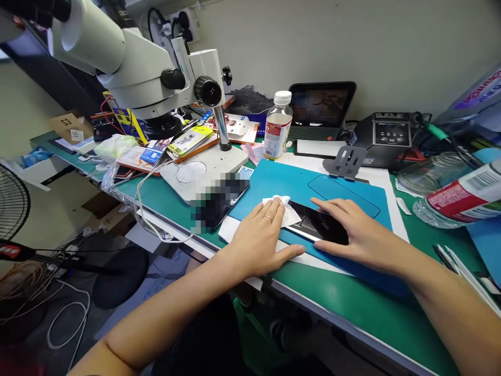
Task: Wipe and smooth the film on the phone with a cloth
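A black smartphone (315, 222) with a shiny surface lies on a blue mat (274, 177). My right hand (354, 230) grips its right end, thumb on the near edge and fingers on the far edge. With fingers laid together, my left hand (262, 235) presses a crumpled white tissue (290, 213) onto the phone's left end. The left thumb points to the right, apart from the tissue. Left of the mat is a second dark phone (225, 201), partly blurred out by pixelation.
A microscope (136, 73) on a pale base (230, 162) stands at the left among boxes and packets. Behind the mat are a bottle (278, 125), a tablet-like screen (323, 104) and a grey metal bracket (346, 163). A plastic bottle (465, 196) lies at the right. A white cable (143, 209) hangs over the table's front edge.
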The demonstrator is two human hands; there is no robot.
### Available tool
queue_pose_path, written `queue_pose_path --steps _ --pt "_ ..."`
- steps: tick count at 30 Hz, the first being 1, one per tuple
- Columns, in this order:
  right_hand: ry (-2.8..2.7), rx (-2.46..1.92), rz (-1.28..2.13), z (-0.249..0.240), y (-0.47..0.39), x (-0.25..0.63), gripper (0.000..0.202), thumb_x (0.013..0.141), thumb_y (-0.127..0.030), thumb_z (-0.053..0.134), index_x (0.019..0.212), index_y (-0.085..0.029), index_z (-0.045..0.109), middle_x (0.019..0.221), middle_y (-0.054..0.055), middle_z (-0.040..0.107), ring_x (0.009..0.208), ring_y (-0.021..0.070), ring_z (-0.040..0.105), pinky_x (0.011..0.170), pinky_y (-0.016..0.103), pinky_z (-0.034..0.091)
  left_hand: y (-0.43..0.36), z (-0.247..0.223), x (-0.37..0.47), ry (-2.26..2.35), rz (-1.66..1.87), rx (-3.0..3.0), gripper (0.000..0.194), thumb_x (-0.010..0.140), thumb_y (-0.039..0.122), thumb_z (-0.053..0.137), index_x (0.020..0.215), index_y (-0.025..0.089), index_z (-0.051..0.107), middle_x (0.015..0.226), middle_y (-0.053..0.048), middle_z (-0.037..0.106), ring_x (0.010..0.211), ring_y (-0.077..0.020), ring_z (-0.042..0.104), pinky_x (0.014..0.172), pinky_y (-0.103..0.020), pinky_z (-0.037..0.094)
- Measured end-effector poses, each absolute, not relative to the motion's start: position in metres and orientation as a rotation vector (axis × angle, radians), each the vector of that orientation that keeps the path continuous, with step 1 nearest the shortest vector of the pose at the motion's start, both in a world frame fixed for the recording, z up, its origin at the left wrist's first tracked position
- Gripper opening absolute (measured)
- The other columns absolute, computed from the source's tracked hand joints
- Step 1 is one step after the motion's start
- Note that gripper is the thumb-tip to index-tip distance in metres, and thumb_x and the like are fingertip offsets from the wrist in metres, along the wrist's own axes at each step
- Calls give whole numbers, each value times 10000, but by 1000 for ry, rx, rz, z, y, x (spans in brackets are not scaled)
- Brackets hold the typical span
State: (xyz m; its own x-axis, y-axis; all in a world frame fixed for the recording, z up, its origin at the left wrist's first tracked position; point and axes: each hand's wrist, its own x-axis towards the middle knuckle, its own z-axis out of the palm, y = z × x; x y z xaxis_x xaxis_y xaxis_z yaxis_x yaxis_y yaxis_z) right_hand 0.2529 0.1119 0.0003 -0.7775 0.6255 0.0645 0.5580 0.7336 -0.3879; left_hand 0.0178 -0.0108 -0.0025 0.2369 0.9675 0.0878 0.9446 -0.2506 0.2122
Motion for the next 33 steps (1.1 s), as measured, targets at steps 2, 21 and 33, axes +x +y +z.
queue_pose_path --steps 2,21,33 --pt "-2747 -943 497 -1 111 251 824 845 -639 667 1568 -306 453 1333 168 642 1202 395 625 938 575 581 -16 0 12 1860 294 2331 932 1020 713 406 1596 -15 326 1680 -226 278 1592 -333 220 1292 -477 242" --pt "-2626 -798 578 -9 110 251 798 856 -416 693 1580 -217 423 1262 159 644 1149 352 578 973 562 530 24 7 78 1439 263 2501 862 1017 692 453 1595 59 364 1678 -212 323 1590 -363 222 1298 -499 199" --pt "-2666 -929 651 2 102 257 991 814 -621 730 1628 -197 356 1326 174 622 1213 383 545 992 548 496 -19 -1 7 1717 94 2495 705 1102 550 293 1626 79 299 1696 -171 256 1588 -282 225 1278 -505 293"
